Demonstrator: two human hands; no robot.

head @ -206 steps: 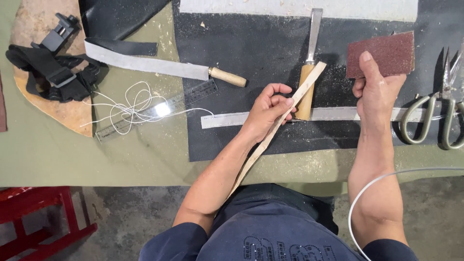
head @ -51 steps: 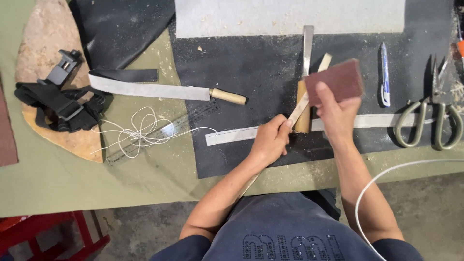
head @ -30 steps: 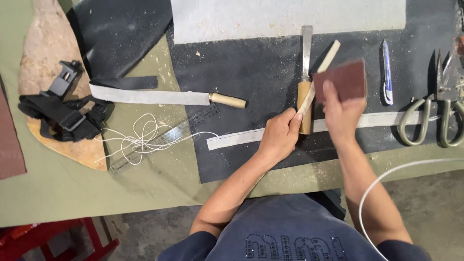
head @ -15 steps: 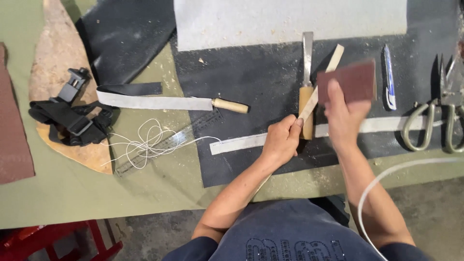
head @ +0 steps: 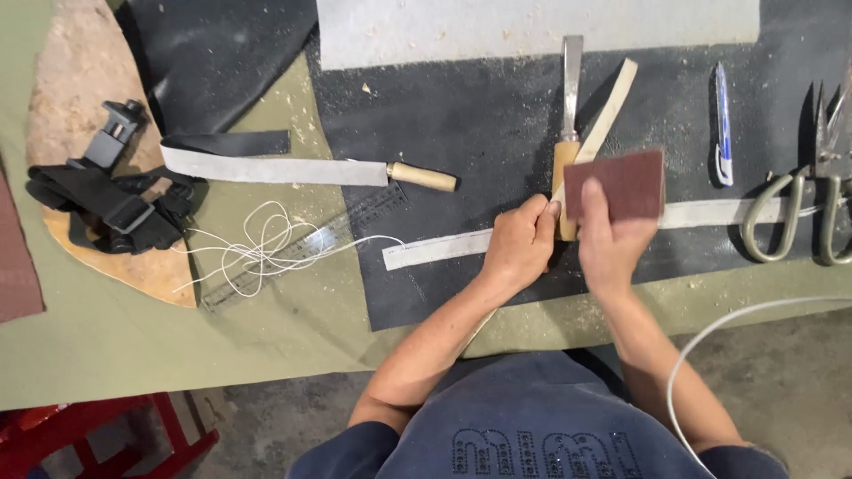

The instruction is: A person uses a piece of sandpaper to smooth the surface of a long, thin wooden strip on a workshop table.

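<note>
The left hand [head: 519, 248] is gripping the pale wooden strip [head: 612, 102], fingers wrapped tight, just beside the chisel [head: 568, 124]. The right hand [head: 608, 244] is pinching the reddish sandpaper [head: 621, 182] against that strip, right of the chisel's handle.

Even, soft daylight across the surface [head: 106, 328]; bright overall, no hard highlights. Shadows are short and diffuse, falling left of the scissors [head: 790, 222] and beside the chisel [head: 568, 115], so light seems to come from the right and above. Faint sheen on the clear ruler [head: 311, 253], mild glare only. Focus is sharp at centre. The right hand [head: 608, 244] and the sandpaper sheet [head: 614, 184] show slight motion softness. Mild wide-angle bend at the frame edges. The floor [head: 799, 390] below reads darker and flatter.
</note>
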